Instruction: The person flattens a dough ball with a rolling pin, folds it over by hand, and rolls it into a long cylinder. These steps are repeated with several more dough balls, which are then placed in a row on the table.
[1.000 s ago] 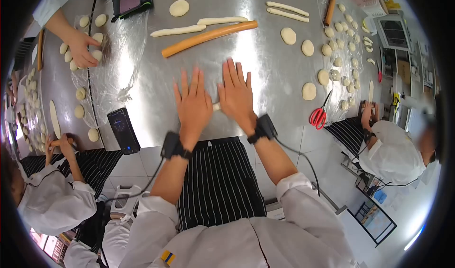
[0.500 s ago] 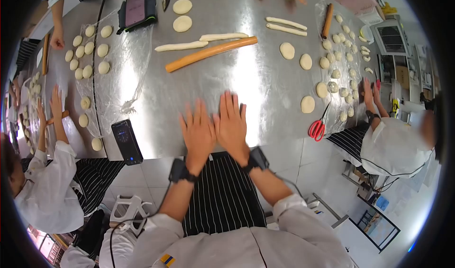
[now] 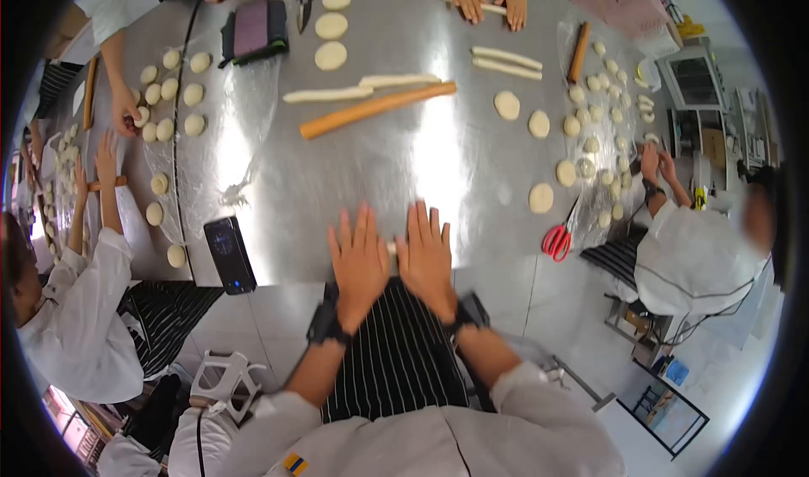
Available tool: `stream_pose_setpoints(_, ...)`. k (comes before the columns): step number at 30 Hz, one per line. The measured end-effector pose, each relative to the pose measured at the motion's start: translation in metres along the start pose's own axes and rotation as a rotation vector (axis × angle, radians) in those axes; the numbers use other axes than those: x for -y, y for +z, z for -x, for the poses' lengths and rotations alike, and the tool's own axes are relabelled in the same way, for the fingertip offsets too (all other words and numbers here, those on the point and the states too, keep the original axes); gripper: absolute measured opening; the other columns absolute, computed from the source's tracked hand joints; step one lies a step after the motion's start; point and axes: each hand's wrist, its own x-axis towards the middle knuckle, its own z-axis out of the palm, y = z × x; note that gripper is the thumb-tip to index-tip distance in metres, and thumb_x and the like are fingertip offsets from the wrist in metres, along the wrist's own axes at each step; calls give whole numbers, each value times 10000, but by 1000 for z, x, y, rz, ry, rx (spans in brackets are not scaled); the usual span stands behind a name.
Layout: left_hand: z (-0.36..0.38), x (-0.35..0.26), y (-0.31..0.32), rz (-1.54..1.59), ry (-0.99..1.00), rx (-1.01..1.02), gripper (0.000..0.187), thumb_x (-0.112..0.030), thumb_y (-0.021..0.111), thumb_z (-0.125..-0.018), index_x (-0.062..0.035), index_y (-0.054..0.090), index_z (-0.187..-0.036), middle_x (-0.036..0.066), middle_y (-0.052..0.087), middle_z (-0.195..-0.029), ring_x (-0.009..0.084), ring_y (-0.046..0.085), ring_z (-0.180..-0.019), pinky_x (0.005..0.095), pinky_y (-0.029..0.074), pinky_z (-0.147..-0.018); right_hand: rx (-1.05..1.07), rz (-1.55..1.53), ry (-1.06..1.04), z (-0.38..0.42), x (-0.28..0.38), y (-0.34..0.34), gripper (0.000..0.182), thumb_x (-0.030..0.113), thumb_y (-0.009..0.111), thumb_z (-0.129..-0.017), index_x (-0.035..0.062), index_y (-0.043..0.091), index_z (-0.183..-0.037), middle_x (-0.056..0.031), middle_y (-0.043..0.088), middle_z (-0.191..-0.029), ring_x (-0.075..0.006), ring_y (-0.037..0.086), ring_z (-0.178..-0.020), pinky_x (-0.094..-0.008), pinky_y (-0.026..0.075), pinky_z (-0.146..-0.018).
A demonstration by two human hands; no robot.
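My left hand (image 3: 360, 260) and my right hand (image 3: 426, 259) lie flat, side by side, near the front edge of the steel table (image 3: 371, 169). Their fingers are stretched forward. Between my thumbs shows a small pale piece of dough (image 3: 392, 248); the rest of it is hidden under my palms. Farther up the table lies a wooden rolling pin (image 3: 379, 109), slanting up to the right. Just behind it are two dough strips, a left one (image 3: 327, 95) and a right one (image 3: 399, 81), their ends touching.
Left of my hands, a black phone (image 3: 228, 255) lies at the table edge. Red-handled scissors (image 3: 557, 243) lie to the right, near flat dough rounds (image 3: 541, 197). Plastic film holds several dough balls (image 3: 194, 94). Co-workers' hands (image 3: 484, 1) press dough across the table.
Both my hands have slid back toward the table's front edge, and dough now shows between them. A co-worker's hand at left has reached the dough balls. The view has shifted slightly.
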Motion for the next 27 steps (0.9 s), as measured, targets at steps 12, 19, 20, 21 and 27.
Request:
stream_pose_setpoints(12, -40, 8, 1, -55, 50, -28, 650, -217, 533, -1025, -14, 468, -1639, 161, 408, -1742, 461, 296, -1621, 661, 174, -1311, -44, 23, 9, -47, -1, -7, 726, 337, 556, -1071, -22, 372, -1674, -245, 313, -1767, -466, 287, -1628, -670, 215, -1296)
stream_pose_setpoints(19, -17, 17, -3, -55, 22, -8, 668, -216, 538, -1024, -30, 444, -1658, 140, 372, -1768, 446, 269, -1644, 660, 145, -1320, -32, 77, -4, -24, -23, -7, 716, 332, 561, -1070, 51, 368, -1700, -249, 301, -1771, -439, 277, -1641, -697, 211, -1286)
stream_pose_setpoints(20, -16, 18, 2, -58, 2, 31, 667, -212, 537, -1027, -31, 439, -1661, 139, 368, -1770, 443, 260, -1649, 660, 137, -1322, -40, 126, -4, -29, -23, -5, 702, 330, 560, -1071, 45, 387, -1689, -253, 307, -1766, -446, 283, -1635, -706, 217, -1279)
stream_pose_setpoints(21, -48, 20, -2, -85, 60, -34, 649, -210, 530, -1041, -32, 442, -1659, 147, 384, -1759, 445, 276, -1642, 672, 169, -1308, -89, 84, -25, -57, -19, -14, 678, 322, 555, -1075, 40, 408, -1674, -258, 328, -1753, -453, 297, -1625, -704, 229, -1276)
stream_pose_setpoints(27, -106, 10, -18, -68, 73, -110, 576, -213, 506, -1078, -22, 502, -1622, 163, 436, -1725, 452, 325, -1614, 631, 250, -1291, -256, 11, -50, -105, -10, -24, 626, 291, 546, -1097, -35, 446, -1622, -277, 405, -1701, -477, 346, -1594, -667, 263, -1278)
